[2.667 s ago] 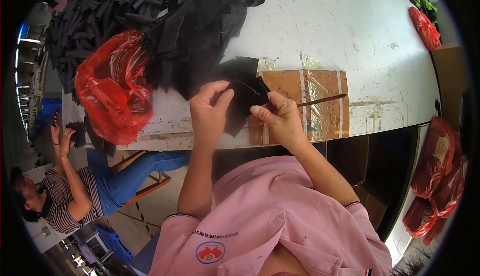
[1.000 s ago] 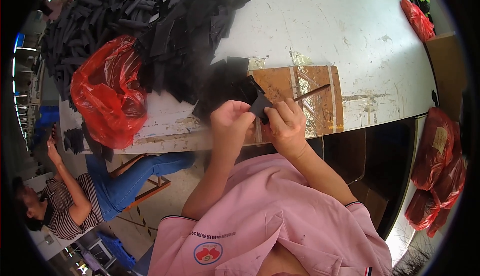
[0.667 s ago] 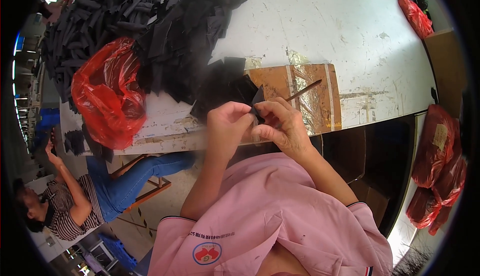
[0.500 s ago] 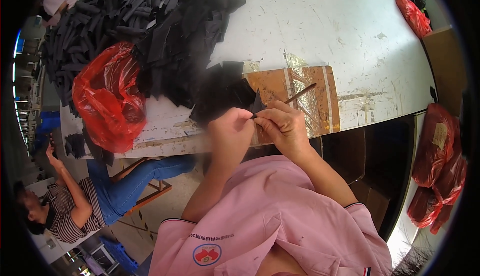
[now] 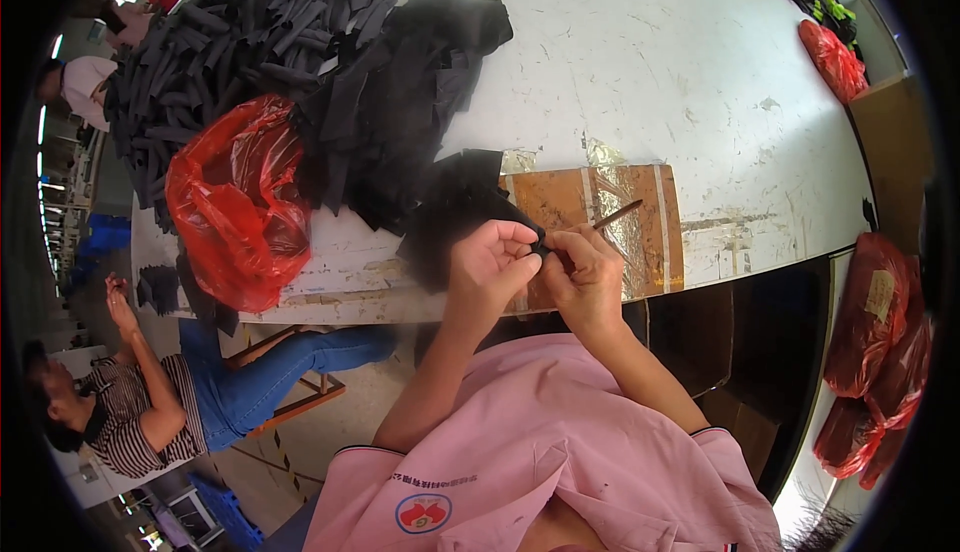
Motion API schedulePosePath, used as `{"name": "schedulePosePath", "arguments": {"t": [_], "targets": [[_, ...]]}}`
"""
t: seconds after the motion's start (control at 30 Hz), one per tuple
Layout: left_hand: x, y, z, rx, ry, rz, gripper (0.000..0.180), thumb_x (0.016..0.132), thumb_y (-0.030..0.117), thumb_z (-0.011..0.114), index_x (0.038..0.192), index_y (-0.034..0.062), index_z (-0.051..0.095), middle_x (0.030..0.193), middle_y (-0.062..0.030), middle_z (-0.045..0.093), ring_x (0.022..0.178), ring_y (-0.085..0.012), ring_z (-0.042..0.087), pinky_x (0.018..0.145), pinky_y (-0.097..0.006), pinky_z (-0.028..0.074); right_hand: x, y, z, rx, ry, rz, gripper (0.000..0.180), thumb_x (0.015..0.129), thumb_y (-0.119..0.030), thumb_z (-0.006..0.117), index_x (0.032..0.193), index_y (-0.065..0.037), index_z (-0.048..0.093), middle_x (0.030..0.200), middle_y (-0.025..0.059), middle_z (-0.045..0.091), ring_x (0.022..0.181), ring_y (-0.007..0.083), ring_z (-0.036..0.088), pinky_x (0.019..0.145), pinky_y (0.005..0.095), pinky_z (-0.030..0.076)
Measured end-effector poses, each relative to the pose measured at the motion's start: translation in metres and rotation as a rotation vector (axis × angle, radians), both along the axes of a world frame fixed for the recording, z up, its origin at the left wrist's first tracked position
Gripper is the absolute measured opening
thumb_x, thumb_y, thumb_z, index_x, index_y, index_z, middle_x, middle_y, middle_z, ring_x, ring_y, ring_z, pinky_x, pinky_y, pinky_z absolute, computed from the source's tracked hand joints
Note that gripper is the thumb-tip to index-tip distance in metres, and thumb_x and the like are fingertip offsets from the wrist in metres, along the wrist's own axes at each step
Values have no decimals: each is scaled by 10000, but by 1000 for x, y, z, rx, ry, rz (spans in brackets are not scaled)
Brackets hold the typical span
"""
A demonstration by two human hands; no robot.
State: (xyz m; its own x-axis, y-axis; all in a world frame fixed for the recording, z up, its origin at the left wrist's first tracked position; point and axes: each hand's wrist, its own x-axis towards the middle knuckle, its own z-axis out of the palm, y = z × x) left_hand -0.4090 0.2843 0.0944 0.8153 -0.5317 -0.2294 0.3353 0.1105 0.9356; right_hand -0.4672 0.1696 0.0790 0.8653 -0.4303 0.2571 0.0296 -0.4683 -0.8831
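Close together over the table edge, my left hand (image 5: 492, 264) and my right hand (image 5: 588, 277) both pinch a small black cloth piece (image 5: 541, 248) between thumb and fingers. Most of that piece is hidden by the fingertips. A thin dark brown stick-like tool (image 5: 622, 213) pokes out beyond my right hand, apparently held in it; its other end is out of sight. Under the hands lies a flat brown cardboard sheet (image 5: 550, 190) with strips of tape. Loose black cloth pieces (image 5: 455, 202) lie just past my left hand.
Farther left are a heap of rolled dark grey pieces (image 5: 270, 27), stacked black cloth (image 5: 400, 102) and a red plastic bag (image 5: 240, 207) on the white table (image 5: 640, 62). Red bags (image 5: 865, 322) stand at the right. Another person (image 5: 150, 402) sits at the left.
Both hands appear slightly lower and farther right, partly because the whole view has shifted. The pointed black cloth tip that stood above the fingers no longer shows. The left fingers have curled differently.
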Motion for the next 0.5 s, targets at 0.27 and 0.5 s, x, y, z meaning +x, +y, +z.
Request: {"name": "schedulePosePath", "arguments": {"t": [0.27,0.5], "targets": [[-18,-8,-19,74,-125,233,61,750,-20,605,787,-17,557,685,-28,578,586,-35,521,521,-165,431,-2,6,0,-20,2,-12,122,655,14,589,774,-12,572,682,122,533,575,269,544,501,330,448],[-13,-7,-15,95,-127,423,134,731,-77,562,807,14,500,691,-36,571,486,-7,455,396,-160,340,5,7,-5,-195,-18,-51,145,666,23,572,802,-25,552,686,117,494,566,287,525,493,368,438]]}}
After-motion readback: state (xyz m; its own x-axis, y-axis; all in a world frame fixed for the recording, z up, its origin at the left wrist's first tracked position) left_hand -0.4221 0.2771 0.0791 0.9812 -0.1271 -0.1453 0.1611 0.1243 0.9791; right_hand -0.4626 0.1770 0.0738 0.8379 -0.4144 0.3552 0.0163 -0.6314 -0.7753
